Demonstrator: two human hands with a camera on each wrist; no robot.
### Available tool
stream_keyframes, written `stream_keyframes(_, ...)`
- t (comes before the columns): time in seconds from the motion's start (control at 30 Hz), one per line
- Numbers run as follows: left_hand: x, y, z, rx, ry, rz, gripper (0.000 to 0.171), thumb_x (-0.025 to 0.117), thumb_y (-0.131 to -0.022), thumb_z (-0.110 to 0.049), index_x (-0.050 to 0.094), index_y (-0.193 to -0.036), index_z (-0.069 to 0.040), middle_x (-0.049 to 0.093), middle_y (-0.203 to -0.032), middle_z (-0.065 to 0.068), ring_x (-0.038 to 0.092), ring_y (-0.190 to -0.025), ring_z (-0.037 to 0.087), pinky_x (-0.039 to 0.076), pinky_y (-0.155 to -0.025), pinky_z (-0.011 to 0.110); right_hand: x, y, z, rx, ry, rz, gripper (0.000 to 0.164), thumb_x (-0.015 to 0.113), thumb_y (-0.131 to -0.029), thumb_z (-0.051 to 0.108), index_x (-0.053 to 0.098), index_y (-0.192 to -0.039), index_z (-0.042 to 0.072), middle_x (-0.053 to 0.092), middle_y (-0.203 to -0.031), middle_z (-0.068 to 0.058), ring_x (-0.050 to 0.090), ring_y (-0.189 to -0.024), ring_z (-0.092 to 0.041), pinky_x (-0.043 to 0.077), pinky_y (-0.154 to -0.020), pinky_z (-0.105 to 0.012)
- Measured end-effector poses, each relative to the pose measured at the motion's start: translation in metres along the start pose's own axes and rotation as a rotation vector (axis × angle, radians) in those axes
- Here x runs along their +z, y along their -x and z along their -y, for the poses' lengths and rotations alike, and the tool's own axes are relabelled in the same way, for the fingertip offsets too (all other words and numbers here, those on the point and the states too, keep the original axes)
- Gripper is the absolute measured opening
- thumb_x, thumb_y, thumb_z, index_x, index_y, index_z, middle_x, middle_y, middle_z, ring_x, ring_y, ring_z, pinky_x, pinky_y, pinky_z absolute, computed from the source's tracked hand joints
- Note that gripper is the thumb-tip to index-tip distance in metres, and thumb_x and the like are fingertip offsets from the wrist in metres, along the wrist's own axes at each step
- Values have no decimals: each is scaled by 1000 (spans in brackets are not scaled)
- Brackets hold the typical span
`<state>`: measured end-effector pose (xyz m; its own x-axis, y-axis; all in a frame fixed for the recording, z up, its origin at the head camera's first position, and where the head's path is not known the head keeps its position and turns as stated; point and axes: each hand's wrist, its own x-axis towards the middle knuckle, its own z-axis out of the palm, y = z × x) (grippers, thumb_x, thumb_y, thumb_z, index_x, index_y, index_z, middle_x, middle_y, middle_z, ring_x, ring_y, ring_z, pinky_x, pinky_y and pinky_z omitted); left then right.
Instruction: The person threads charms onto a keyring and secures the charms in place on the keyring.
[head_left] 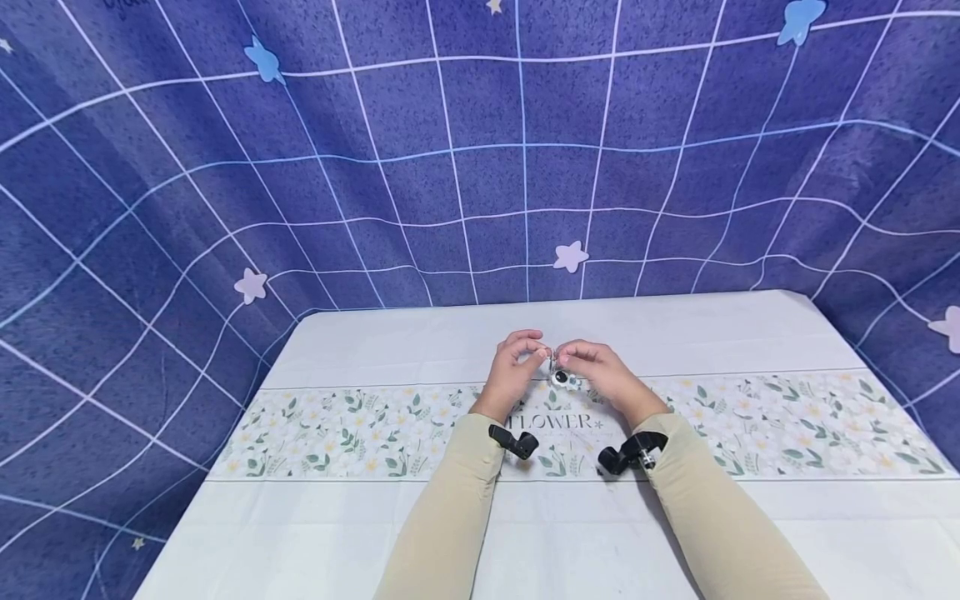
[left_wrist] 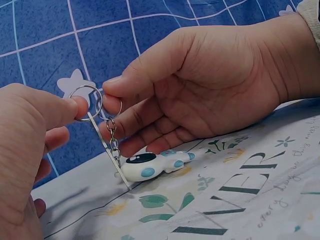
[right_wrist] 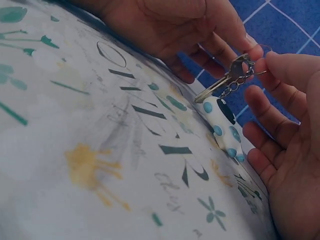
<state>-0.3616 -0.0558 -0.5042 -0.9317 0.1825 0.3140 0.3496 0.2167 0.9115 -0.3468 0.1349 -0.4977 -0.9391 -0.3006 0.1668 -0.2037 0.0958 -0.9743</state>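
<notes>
Above the table, my left hand [head_left: 513,375] pinches a metal key ring [left_wrist: 86,86] between thumb and finger. Opposite it, my right hand [head_left: 603,375] pinches a second loop of ring, with its other fingers loosely curled. I cannot tell whether the loops belong to one split ring. A key [right_wrist: 214,90] hangs blade-down from the ring, seen nearly edge-on in the left wrist view. Beside it a short chain [left_wrist: 112,131] leads down to a small white figurine [left_wrist: 135,172] with blue spots and a black face, lying at the table surface. Fingertips cover part of the rings.
A white tablecloth [head_left: 360,533] with a printed floral band [head_left: 322,433] and lettering covers the table. Behind it hangs a blue curtain [head_left: 480,183] with a grid and stars. Both wrists carry black camera mounts [head_left: 633,452].
</notes>
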Motion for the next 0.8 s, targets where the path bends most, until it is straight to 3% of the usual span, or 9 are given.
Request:
stream_keyframes(0.17, 0, 0, -1, -17, 9, -14, 13, 66, -98, -14, 73, -92, -4, 61, -132, 1, 43, -132, 23, 25, -115, 47, 0, -1, -2, -26, -8, -24, 23, 61, -99, 6, 64, -111, -14, 61, -124, -28, 58, -107, -9, 42, -98, -25)
stream_keyframes(0.47, 1, -1, -2, -60, 61, -47, 15, 64, -99, -13, 71, -92, -1, 62, -130, 4, 49, -131, 24, 25, -116, 43, 2, -2, -8, -179, 17, -64, 13, 62, -96, -5, 64, -105, -14, 56, -125, -32, 53, -111, -11, 44, -95, -17)
stream_keyframes(0.63, 0, 0, -2, -33, 64, -26, 15, 64, -98, -12, 71, -92, 0, 61, -130, 4, 48, -130, 23, 25, -116, 43, 2, 0, -5, -112, 15, -46, 16, 58, -100, 1, 64, -104, -14, 58, -126, -30, 54, -113, -12, 42, -99, -20)
stream_keyframes(0.8, 1, 1, -1, 26, 55, 12, 12, 65, -97, -9, 70, -93, 1, 61, -131, 7, 46, -131, 25, 25, -115, 46, 1, 1, 0, -53, 19, 0, 25, 55, -102, 8, 65, -101, -15, 56, -130, -29, 51, -124, -31, 39, -107, -38)
